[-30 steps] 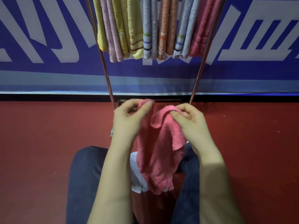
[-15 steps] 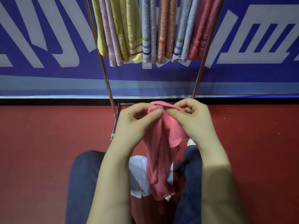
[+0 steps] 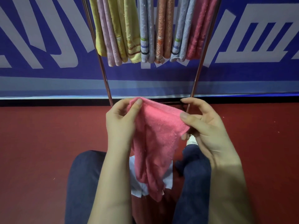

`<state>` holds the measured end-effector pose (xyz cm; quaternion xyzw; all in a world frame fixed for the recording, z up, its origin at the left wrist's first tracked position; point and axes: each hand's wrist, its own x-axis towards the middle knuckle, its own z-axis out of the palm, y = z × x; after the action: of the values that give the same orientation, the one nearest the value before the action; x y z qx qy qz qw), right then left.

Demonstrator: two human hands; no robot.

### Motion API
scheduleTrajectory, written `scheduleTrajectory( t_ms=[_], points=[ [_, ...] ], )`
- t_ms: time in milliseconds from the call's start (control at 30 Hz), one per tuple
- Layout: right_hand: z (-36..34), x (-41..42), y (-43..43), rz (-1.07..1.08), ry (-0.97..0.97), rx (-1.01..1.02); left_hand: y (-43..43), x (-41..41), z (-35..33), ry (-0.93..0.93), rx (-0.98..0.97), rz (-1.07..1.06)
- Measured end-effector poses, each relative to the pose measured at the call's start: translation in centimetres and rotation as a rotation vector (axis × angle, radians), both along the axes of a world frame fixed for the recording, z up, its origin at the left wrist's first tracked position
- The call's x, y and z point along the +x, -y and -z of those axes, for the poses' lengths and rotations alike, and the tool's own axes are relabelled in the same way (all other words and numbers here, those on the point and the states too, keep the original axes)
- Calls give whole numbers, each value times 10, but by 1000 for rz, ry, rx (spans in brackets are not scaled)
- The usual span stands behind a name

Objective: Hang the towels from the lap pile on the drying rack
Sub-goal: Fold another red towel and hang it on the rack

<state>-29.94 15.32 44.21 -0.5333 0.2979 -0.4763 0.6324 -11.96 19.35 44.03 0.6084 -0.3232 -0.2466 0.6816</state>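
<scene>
Several towels [image 3: 144, 29] already hang on the rack [image 3: 103, 73]. The left hand [image 3: 119, 123] and right hand [image 3: 205, 126], held apart, pinch a pink towel [image 3: 155, 138] by its top edge; a white towel [image 3: 136, 189] lies unhung on the lap.

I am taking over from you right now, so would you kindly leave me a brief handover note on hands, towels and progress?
Left hand pinches one top corner of the pink towel; right hand pinches the other, holding it spread above the lap.
A white towel lies on the lap beneath it.
Done: a row of towels hangs on the drying rack.
Left: hang the pink towel, then the white one.
</scene>
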Motion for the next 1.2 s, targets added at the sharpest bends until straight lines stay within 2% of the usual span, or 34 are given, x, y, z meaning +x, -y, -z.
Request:
scheduleTrajectory(
  t_ms=[100, 233, 300, 667, 733, 867, 1067, 1200],
  points=[
    [-6, 0, -4, -20, 52, 8, 2, 1, 2, 147, 63, -126],
    [-5, 0, -7, -169, -19, -20, 0, 1, 0, 2, 21, -67],
    [-5, 2, -8, -211, -79, -30, -1, 0, 1, -8, 25, -43],
    [-2, 11, -8, 33, -545, -362, -2, -9, 4, -130, 71, 56],
    [-1, 14, -9, 31, -530, -357, -3, -11, 5, -148, 100, 113],
    [-1, 19, -13, -50, -382, -246, -4, -13, 6, -198, 135, 270],
    [1, 17, -11, -13, -452, -309, -6, -11, 5, -185, 94, 476],
    [1, 17, -12, 13, -365, -279, -7, -12, 3, -182, 70, 559]
  ],
)
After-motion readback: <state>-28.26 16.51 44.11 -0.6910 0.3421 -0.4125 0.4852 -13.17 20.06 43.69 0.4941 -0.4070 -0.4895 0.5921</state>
